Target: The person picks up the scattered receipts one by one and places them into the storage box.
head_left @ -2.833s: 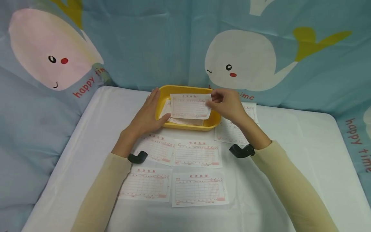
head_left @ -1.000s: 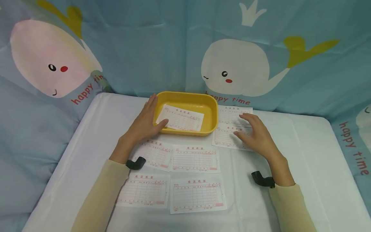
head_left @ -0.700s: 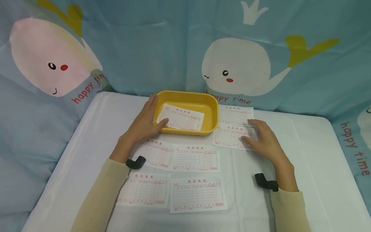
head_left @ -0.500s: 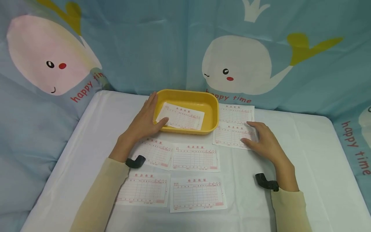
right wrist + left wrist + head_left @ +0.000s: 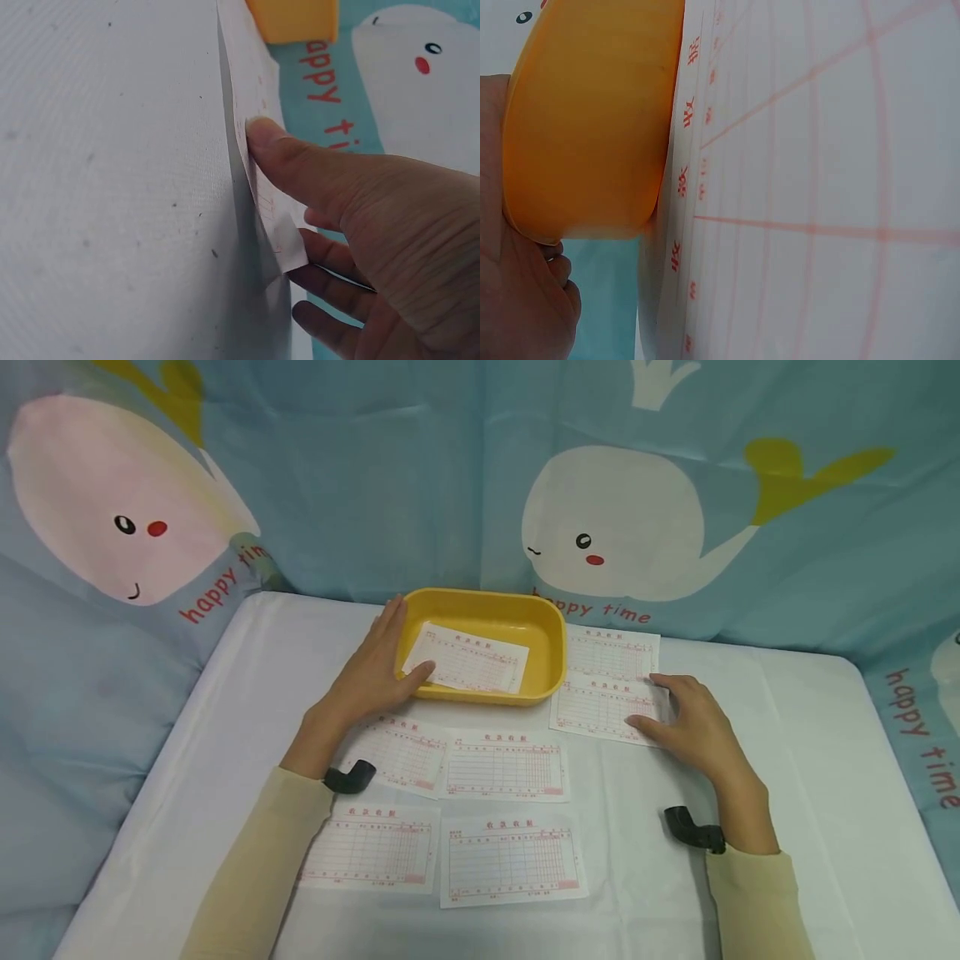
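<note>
My left hand (image 5: 367, 672) grips the left end of a yellow plastic tray (image 5: 480, 612), with the thumb over its front rim. One or more receipt slips (image 5: 472, 662), white with red print, lie tilted inside the tray. To the tray's right, my right hand (image 5: 697, 727) is at the right edge of a receipt slip (image 5: 596, 706). In the right wrist view, the thumb lies on top of that slip (image 5: 291, 244) and fingers are under its raised edge. The left wrist view shows the tray's side wall (image 5: 592, 120) with curled fingers by it.
Another receipt slip (image 5: 611, 653) lies behind the one at my right hand. Several more form two rows in front of the tray, among them a front slip (image 5: 513, 864) and a left one (image 5: 375, 852). A blue whale-print curtain (image 5: 450, 468) borders the white table (image 5: 787, 777).
A slip that my right hand held over the tray now lies in it. The right hand has moved right and down to the slip beside the tray. My left hand stays on the tray.
</note>
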Available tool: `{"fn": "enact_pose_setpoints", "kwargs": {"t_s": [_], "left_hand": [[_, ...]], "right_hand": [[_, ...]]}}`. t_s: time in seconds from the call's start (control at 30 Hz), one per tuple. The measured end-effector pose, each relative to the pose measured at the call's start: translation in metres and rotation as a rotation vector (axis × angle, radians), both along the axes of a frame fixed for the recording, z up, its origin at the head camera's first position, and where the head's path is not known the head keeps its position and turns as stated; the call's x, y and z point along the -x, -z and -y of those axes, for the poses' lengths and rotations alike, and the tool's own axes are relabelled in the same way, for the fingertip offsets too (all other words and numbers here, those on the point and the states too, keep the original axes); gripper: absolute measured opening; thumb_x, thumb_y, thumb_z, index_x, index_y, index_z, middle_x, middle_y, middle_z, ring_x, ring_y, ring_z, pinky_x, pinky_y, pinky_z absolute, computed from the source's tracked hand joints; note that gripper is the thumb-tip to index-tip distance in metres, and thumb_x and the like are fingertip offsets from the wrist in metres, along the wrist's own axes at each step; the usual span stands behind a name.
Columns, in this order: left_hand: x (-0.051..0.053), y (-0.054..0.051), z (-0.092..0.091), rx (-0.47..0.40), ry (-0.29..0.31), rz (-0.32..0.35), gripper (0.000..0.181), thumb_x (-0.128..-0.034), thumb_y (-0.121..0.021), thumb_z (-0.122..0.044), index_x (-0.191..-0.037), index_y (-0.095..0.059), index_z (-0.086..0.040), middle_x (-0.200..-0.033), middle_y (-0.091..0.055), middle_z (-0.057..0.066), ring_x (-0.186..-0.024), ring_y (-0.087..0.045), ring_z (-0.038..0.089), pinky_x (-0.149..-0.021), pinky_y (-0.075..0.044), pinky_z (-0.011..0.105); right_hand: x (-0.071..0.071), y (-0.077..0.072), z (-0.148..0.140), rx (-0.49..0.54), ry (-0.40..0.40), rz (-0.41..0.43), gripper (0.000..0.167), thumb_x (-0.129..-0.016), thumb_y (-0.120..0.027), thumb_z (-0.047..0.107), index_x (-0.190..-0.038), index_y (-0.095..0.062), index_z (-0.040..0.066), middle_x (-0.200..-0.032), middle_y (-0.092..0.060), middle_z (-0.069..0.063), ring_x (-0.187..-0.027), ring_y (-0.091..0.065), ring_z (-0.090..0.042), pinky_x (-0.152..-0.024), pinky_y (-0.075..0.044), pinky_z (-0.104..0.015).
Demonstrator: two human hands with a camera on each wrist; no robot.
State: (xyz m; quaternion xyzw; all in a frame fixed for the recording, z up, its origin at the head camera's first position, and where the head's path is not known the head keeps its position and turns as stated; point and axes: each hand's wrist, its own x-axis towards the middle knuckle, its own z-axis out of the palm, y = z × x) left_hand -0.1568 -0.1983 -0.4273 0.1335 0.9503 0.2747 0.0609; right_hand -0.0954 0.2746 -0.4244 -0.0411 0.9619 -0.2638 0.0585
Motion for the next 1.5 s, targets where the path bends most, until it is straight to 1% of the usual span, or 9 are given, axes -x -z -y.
{"fn": "enact_pose_setpoints", "kwargs": {"t_s": [0.27, 0.47, 0.6, 0.7, 0.9, 1.13, 1.2, 1.4, 1.5], "left_hand": [[0.001, -0.002, 0.000, -0.003, 0.009, -0.001, 0.103, -0.1012, -0.055, -0.058, -0.171, 0.009, -0.017, -0.181, 0.011, -0.001, -0.169, -0.001, 0.033, -0.137, -0.010, 0.055], [0.003, -0.002, -0.001, -0.002, 0.009, -0.021, 0.103, -0.1006, -0.055, -0.060, -0.171, 0.008, -0.018, -0.181, 0.010, -0.002, -0.169, -0.001, 0.028, -0.138, -0.010, 0.052], [0.003, -0.002, -0.001, -0.005, 0.017, -0.026, 0.104, -0.1006, -0.055, -0.059, -0.171, 0.008, -0.016, -0.181, 0.010, -0.001, -0.169, -0.001, 0.028, -0.138, -0.009, 0.051], [0.002, -0.001, -0.001, -0.008, 0.020, -0.024, 0.104, -0.1005, -0.055, -0.059, -0.171, 0.007, -0.016, -0.181, 0.009, 0.000, -0.169, -0.001, 0.028, -0.138, -0.009, 0.051], [0.002, -0.001, -0.001, -0.005, 0.016, -0.034, 0.104, -0.1000, -0.056, -0.059, -0.171, 0.006, -0.015, -0.181, 0.008, 0.000, -0.169, -0.002, 0.027, -0.138, -0.010, 0.051], [0.001, -0.001, -0.001, -0.014, 0.019, -0.030, 0.104, -0.0998, -0.057, -0.058, -0.171, 0.006, -0.014, -0.181, 0.008, 0.001, -0.169, -0.002, 0.027, -0.138, -0.009, 0.051], [0.001, -0.001, -0.001, -0.015, 0.018, -0.027, 0.104, -0.0997, -0.057, -0.058, -0.171, 0.005, -0.015, -0.181, 0.008, 0.000, -0.169, -0.002, 0.027, -0.138, -0.010, 0.051], [0.001, 0.000, -0.001, -0.014, 0.012, -0.024, 0.104, -0.0994, -0.058, -0.058, -0.171, 0.005, -0.015, -0.181, 0.008, 0.000, -0.169, -0.003, 0.029, -0.137, -0.011, 0.053], [0.001, 0.000, -0.001, -0.014, 0.014, -0.026, 0.105, -0.0995, -0.058, -0.057, -0.171, 0.006, -0.015, -0.181, 0.008, 0.000, -0.169, -0.003, 0.031, -0.137, -0.012, 0.054]], "right_hand": [[0.000, -0.001, 0.005, 0.009, -0.006, -0.024, 0.065, -0.090, -0.086, 0.025, -0.143, -0.061, -0.003, -0.135, -0.061, -0.027, -0.123, -0.056, -0.044, -0.102, -0.046, -0.064], [-0.001, -0.001, 0.005, 0.063, -0.041, -0.059, 0.051, -0.094, -0.078, 0.011, -0.141, -0.063, 0.000, -0.137, -0.065, -0.028, -0.120, -0.061, -0.044, -0.099, -0.049, -0.061], [-0.002, -0.003, 0.006, 0.053, -0.031, -0.081, 0.043, -0.096, -0.073, 0.006, -0.138, -0.066, -0.002, -0.121, -0.072, -0.029, -0.091, -0.064, -0.037, -0.076, -0.054, -0.045], [-0.003, -0.004, 0.004, 0.044, -0.009, -0.079, 0.040, -0.096, -0.074, 0.009, -0.133, -0.068, -0.003, -0.112, -0.074, -0.029, -0.079, -0.063, -0.030, -0.064, -0.046, -0.028], [-0.002, -0.006, -0.002, 0.069, -0.001, -0.067, 0.028, -0.098, -0.074, 0.013, -0.122, -0.073, -0.001, -0.119, -0.076, -0.026, -0.095, -0.075, -0.037, -0.070, -0.054, -0.022], [-0.004, -0.010, -0.006, 0.059, -0.074, -0.039, 0.030, -0.103, -0.062, 0.009, -0.128, -0.070, -0.006, -0.122, -0.072, -0.032, -0.095, -0.074, -0.041, -0.079, -0.061, -0.048], [-0.005, -0.013, -0.007, 0.057, -0.086, -0.026, 0.029, -0.103, -0.063, 0.009, -0.128, -0.070, -0.006, -0.121, -0.072, -0.030, -0.095, -0.074, -0.041, -0.082, -0.060, -0.051], [-0.007, -0.021, -0.010, 0.052, -0.060, -0.013, 0.024, -0.099, -0.074, 0.012, -0.119, -0.075, 0.000, -0.109, -0.076, -0.023, -0.095, -0.075, -0.035, -0.076, -0.055, -0.024], [-0.008, -0.023, -0.014, 0.054, -0.026, -0.014, 0.022, -0.097, -0.078, 0.018, -0.114, -0.077, 0.003, -0.105, -0.078, -0.019, -0.091, -0.074, -0.023, -0.072, -0.050, -0.017]]}}
